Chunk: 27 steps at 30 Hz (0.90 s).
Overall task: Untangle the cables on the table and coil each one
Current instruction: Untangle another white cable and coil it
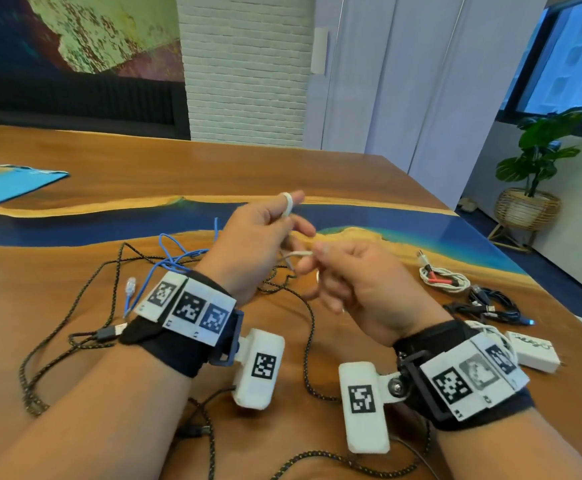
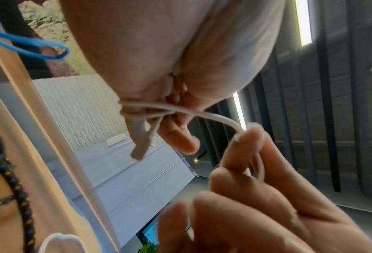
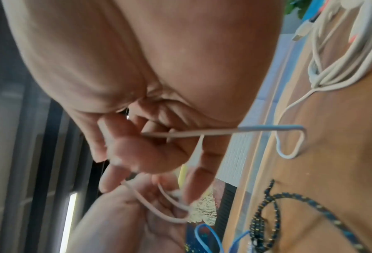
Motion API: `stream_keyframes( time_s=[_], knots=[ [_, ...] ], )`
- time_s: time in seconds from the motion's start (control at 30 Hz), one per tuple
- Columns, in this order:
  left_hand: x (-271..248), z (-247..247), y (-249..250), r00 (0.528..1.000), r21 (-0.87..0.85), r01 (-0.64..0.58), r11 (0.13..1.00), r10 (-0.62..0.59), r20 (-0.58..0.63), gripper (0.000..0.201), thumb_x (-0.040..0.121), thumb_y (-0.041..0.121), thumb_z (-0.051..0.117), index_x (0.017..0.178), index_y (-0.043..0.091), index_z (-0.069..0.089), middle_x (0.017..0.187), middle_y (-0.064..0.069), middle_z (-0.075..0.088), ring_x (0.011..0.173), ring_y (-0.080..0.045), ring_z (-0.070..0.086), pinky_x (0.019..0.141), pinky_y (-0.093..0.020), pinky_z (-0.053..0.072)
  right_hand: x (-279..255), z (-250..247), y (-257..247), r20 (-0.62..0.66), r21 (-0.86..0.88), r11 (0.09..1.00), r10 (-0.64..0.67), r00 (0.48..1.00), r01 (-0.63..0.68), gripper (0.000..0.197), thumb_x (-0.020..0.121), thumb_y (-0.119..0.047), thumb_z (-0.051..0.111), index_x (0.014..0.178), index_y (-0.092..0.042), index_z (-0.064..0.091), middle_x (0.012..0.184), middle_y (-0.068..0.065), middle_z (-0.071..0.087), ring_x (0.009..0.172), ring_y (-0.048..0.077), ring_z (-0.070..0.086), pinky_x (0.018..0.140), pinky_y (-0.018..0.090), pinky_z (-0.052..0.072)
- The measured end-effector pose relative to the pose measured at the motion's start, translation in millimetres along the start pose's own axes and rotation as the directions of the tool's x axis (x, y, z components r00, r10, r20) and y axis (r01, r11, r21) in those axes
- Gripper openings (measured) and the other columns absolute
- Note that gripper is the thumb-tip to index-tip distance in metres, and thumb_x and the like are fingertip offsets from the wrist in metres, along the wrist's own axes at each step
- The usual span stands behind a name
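Note:
I hold a thin white cable above the table between both hands. My left hand has it wound round the raised index finger, with other fingers curled by it. In the left wrist view the white cable crosses those fingers and its plug hangs down. My right hand pinches the cable between thumb and fingertips close to the left hand. A blue cable and a black braided cable lie tangled on the wood under my left wrist.
At the right lie a coiled white cable with red clips, a coiled black cable and a white charger block. The table's right edge runs close past them. A blue sheet lies far left.

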<state>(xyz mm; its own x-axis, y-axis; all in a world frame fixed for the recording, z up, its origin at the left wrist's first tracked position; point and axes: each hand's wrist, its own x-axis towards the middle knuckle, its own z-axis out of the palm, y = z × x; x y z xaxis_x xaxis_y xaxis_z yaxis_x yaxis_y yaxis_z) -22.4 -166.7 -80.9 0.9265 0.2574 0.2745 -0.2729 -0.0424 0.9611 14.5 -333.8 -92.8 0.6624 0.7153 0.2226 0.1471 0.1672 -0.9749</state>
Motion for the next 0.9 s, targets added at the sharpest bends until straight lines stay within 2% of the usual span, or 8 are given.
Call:
stream_keyframes(
  time_s=[0.1, 0.2, 0.33, 0.47, 0.57, 0.7, 0.8, 0.9],
  knots=[
    [-6.9, 0.3, 1.6, 0.979, 0.09, 0.099, 0.991, -0.113, 0.172, 0.027, 0.107, 0.012, 0.047, 0.123, 0.008, 0.069, 0.059, -0.004, 0.051, 0.044, -0.014, 0.038, 0.051, -0.032, 0.039, 2.2, -12.2, -5.6, -0.162, 0.143, 0.988, -0.03, 0.986, 0.054, 0.03, 0.096, -0.03, 0.058, 0.075, -0.013, 0.071, 0.05, 0.001, 0.035, 0.037, 0.01, 0.024, 0.048, 0.029, 0.035],
    [-14.5, 3.2, 7.9, 0.925, 0.13, 0.142, 0.981, -0.178, 0.335, 0.047, 0.108, 0.032, 0.041, 0.098, 0.001, 0.075, 0.053, -0.003, 0.028, 0.044, -0.016, 0.023, 0.047, -0.03, 0.03, 4.7, -17.0, -2.0, -0.298, 0.1, 0.994, -0.018, 0.955, 0.049, 0.032, 0.097, -0.028, 0.061, 0.069, -0.014, 0.067, 0.048, -0.004, 0.029, 0.038, 0.01, 0.022, 0.041, 0.023, 0.024],
    [-17.8, 2.5, 12.8, 0.899, -0.077, 0.223, 0.972, -0.175, 0.401, 0.043, 0.105, 0.032, 0.04, 0.078, 0.008, 0.064, 0.053, 0.006, 0.015, 0.043, -0.012, 0.009, 0.044, -0.027, 0.019, 6.3, -16.6, 2.4, -0.334, 0.055, 0.998, -0.006, 0.942, 0.026, 0.026, 0.091, -0.033, 0.068, 0.074, -0.013, 0.064, 0.053, -0.001, 0.031, 0.042, 0.012, 0.021, 0.041, 0.024, 0.019],
    [-11.6, -0.7, 19.7, 0.963, -0.568, 0.215, 0.795, -0.075, 0.26, 0.035, 0.102, 0.024, 0.041, 0.111, 0.003, 0.068, 0.061, 0.007, 0.017, 0.044, -0.008, 0.013, 0.044, -0.02, 0.026, 6.2, -16.9, 6.5, -0.251, -0.019, 0.999, 0.031, 0.967, -0.037, 0.021, 0.103, -0.016, 0.056, 0.105, -0.016, 0.077, 0.066, 0.003, 0.053, 0.041, 0.011, 0.031, 0.038, 0.023, 0.03],
    [-3.5, -4.3, 19.3, 0.998, -0.68, 0.058, 0.731, -0.035, 0.048, 0.039, 0.109, 0.019, 0.036, 0.136, -0.004, 0.054, 0.065, 0.004, 0.042, 0.049, -0.009, 0.048, 0.065, -0.027, 0.058, 4.6, -7.5, 10.7, -0.095, -0.149, 0.983, 0.095, 0.991, -0.109, 0.026, 0.104, -0.011, 0.053, 0.117, -0.017, 0.075, 0.074, 0.007, 0.065, 0.042, 0.014, 0.04, 0.045, 0.029, 0.042],
    [0.3, -3.3, 15.5, 0.996, -0.488, -0.046, 0.872, 0.003, -0.089, 0.032, 0.11, 0.01, 0.037, 0.139, 0.002, 0.047, 0.079, -0.006, 0.065, 0.084, -0.026, 0.074, 0.091, -0.044, 0.059, -1.3, 3.7, 8.0, 0.105, -0.153, 0.978, 0.159, 0.982, -0.142, 0.021, 0.103, -0.018, 0.057, 0.107, -0.012, 0.077, 0.065, 0.007, 0.061, 0.039, 0.011, 0.036, 0.043, 0.027, 0.041],
    [-3.8, 0.0, 9.6, 0.997, -0.178, 0.076, 0.981, -0.074, 0.014, 0.031, 0.108, 0.006, 0.042, 0.139, 0.006, 0.049, 0.077, -0.003, 0.07, 0.068, -0.02, 0.069, 0.065, -0.034, 0.059, -1.8, 1.1, 0.5, 0.078, -0.099, 0.991, 0.103, 0.992, -0.095, 0.024, 0.091, -0.03, 0.064, 0.092, -0.01, 0.078, 0.054, 0.003, 0.047, 0.04, 0.012, 0.029, 0.041, 0.025, 0.025],
    [-9.0, 0.6, 3.5, 0.976, 0.198, 0.119, 0.973, -0.15, 0.155, 0.028, 0.108, 0.014, 0.046, 0.124, 0.002, 0.066, 0.065, 0.001, 0.066, 0.045, -0.017, 0.049, 0.049, -0.03, 0.045, 0.2, -10.2, -7.1, -0.066, 0.058, 0.998, 0.012, 0.998, -0.008, 0.021, 0.088, -0.029, 0.064, 0.082, -0.015, 0.077, 0.05, -0.002, 0.038, 0.042, 0.012, 0.022, 0.045, 0.03, 0.012]
  ],
)
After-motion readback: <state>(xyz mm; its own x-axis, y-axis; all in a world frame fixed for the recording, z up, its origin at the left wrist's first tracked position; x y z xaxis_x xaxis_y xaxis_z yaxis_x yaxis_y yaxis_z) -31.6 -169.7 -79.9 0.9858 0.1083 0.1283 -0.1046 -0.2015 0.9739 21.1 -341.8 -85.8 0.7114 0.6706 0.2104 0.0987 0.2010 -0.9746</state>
